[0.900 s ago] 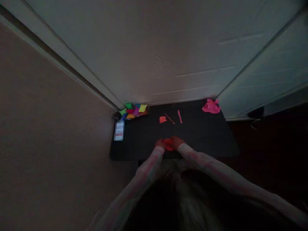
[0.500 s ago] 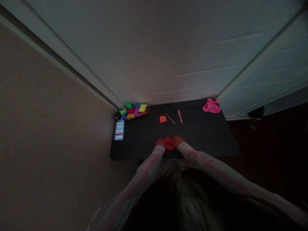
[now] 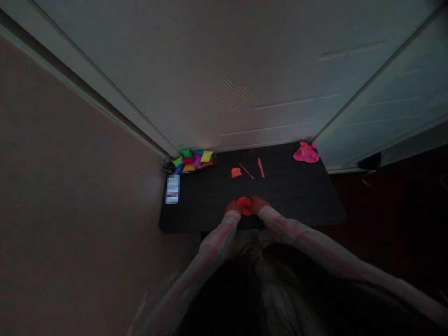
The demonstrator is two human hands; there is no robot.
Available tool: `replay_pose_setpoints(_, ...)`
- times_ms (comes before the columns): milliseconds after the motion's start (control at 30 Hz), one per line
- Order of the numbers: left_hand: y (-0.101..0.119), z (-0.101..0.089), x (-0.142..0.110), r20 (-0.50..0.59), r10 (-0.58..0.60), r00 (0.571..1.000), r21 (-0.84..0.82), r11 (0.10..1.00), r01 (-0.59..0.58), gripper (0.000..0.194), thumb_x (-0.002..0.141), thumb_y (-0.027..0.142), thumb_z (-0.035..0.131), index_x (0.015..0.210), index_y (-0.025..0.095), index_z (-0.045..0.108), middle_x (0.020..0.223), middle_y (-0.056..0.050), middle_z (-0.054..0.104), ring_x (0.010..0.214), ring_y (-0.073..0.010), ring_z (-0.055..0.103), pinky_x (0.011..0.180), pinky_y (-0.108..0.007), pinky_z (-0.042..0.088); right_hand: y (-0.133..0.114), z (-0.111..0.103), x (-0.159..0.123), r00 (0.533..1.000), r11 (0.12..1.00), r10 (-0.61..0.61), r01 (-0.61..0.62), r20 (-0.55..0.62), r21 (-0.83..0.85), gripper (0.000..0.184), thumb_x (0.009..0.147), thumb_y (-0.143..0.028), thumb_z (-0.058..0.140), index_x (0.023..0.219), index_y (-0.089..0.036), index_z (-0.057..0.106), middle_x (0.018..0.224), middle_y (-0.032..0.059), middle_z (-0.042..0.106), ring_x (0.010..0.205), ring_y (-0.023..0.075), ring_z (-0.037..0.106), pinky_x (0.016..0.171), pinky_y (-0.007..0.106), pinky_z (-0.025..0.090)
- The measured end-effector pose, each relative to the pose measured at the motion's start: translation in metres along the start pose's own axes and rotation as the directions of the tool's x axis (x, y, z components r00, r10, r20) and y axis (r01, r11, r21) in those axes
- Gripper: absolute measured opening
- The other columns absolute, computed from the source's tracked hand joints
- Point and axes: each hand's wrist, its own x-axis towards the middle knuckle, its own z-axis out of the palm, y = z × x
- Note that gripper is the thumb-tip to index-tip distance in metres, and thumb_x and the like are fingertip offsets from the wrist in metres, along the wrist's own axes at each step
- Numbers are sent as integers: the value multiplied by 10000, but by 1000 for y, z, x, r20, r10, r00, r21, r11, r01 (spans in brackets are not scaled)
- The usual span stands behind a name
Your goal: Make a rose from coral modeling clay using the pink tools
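Note:
Near the table's front edge, my left hand (image 3: 233, 206) and my right hand (image 3: 258, 204) grip a flattened piece of red modelling clay (image 3: 247, 211) from its two sides. Its top part stands out as a rounded red shape between my fingers, and my fingertips are partly hidden by it. Beyond my hands lies a small lump of orange clay (image 3: 236, 172). Beside it are a thin pink stick tool (image 3: 246, 171) and a pink plastic clay knife (image 3: 261, 168).
Pink clay (image 3: 306, 153) sits in the dark table's (image 3: 297, 191) far right corner. Bags of coloured clay (image 3: 189, 161) lie at the far left, with a blurred-out white rectangle (image 3: 172, 189) in front. A white panel with a heart relief (image 3: 233, 94) rises behind the table.
The red clay's upper part has shifted slightly up and left between my hands. Both hands keep their grip, and the whole view has moved a little.

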Motion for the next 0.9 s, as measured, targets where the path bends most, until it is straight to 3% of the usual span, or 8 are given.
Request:
replay_pose_setpoints(300,-12,6,-8,-54,24,998,-71,997,-28,265,770,327,418,917,125,506,855,-38,564,714,-108,540,634,-290,454,-3,-2,0,999,999,39,-39,-2,-8,305,695,-398,436,864,-171,550,903,87,598,820,194,554,629,251,390)
replay_pose_setpoints(733,-13,9,-7,-85,25,996,-35,999,-29,245,767,321,423,892,131,515,894,-42,553,787,-126,526,702,-330,432,-7,0,2,996,995,90,-91,-13,-34,352,721,-414,389,916,-165,543,949,108,581,865,212,541,684,285,390)
replay_pose_setpoints(900,-11,7,-11,-133,22,991,-44,999,-28,229,745,332,439,841,157,552,832,-45,605,756,-130,552,654,-235,418,-4,-1,3,997,997,73,-73,-16,-5,336,711,-416,408,885,-170,556,914,100,594,834,204,552,666,277,394)
